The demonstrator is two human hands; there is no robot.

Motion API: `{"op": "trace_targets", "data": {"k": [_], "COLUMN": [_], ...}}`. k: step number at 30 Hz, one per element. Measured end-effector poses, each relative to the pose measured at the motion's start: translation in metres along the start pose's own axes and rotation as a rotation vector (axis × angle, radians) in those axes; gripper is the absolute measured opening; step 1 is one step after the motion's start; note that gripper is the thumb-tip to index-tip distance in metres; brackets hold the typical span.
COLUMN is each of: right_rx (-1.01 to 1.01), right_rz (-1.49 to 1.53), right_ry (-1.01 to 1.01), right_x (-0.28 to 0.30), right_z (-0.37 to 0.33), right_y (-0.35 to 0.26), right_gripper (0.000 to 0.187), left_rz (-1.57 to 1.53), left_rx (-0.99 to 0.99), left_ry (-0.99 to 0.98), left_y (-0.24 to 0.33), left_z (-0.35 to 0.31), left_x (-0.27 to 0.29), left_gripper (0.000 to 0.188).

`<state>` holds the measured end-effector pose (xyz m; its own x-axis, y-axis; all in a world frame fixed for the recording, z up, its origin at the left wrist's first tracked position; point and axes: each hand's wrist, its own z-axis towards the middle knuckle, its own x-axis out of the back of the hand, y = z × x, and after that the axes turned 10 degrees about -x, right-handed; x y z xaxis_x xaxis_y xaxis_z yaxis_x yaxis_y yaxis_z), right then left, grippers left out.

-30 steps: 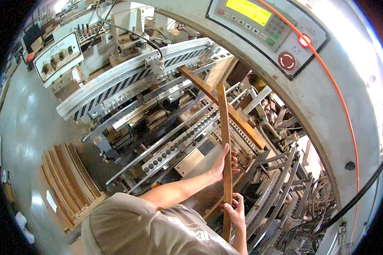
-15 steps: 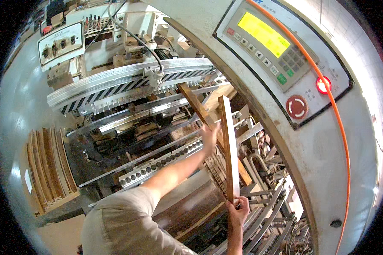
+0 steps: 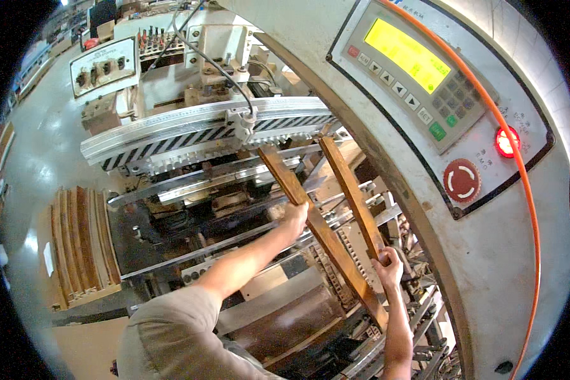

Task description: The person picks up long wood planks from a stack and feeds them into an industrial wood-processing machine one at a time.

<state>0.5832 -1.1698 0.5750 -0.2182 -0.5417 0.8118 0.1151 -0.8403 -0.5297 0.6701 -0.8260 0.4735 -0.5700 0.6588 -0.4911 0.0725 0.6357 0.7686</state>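
Note:
My left hand (image 3: 294, 219) is closed around the middle of a long brown wooden strip (image 3: 339, 252). This strip slants from the striped beam down towards my right forearm. A second, shorter-looking wooden strip (image 3: 351, 193) is pinched near its lower end by my right hand (image 3: 389, 266). Its far end points up beside the first strip, with a gap between them. Both pieces are above a woodworking machine's metal rails (image 3: 202, 250).
Across the far side runs a metal beam (image 3: 196, 136) with black-and-white stripes. A control panel (image 3: 424, 82) with a yellow screen and red stop button (image 3: 462, 180) stands at right; an orange cable (image 3: 529, 202) crosses it. Curved wooden pieces (image 3: 82, 244) are stacked at left.
My left hand has drawn its strip left and nearer, away from the beam. My right hand has shifted right and up, and its strip has turned from a pale face to a brown one.

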Motion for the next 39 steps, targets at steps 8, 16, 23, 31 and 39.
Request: {"op": "trace_targets", "data": {"k": [8,16,23,31,39], "right_rx": [0.165,0.138,0.098,0.099,0.022], "right_rz": [-0.038,0.087,0.108,-0.039,0.603], "right_ry": [-0.036,-0.188,-0.24,-0.23,-0.273], "right_x": [-0.117,-0.138,-0.135,-0.148,-0.108], "right_z": [0.043,0.042,0.048,0.071,-0.078], "right_y": [-0.022,-0.052,-0.058,-0.035,-0.173], "right_gripper": [0.046,0.046,0.049,0.068,0.044], "left_rz": [-0.18,-0.525,-0.814,-0.781,-0.998], "left_rx": [-0.021,0.05,-0.054,-0.099,-0.084], "left_ry": [-0.019,-0.082,-0.326,-0.292,-0.431], "left_y": [0.108,0.123,0.119,0.142,0.141], "left_z": [-0.23,-0.276,-0.265,-0.282,-0.27], "left_x": [0.155,0.251,0.28,0.306,0.328], "left_gripper": [0.026,0.042,0.039,0.038,0.04]}}
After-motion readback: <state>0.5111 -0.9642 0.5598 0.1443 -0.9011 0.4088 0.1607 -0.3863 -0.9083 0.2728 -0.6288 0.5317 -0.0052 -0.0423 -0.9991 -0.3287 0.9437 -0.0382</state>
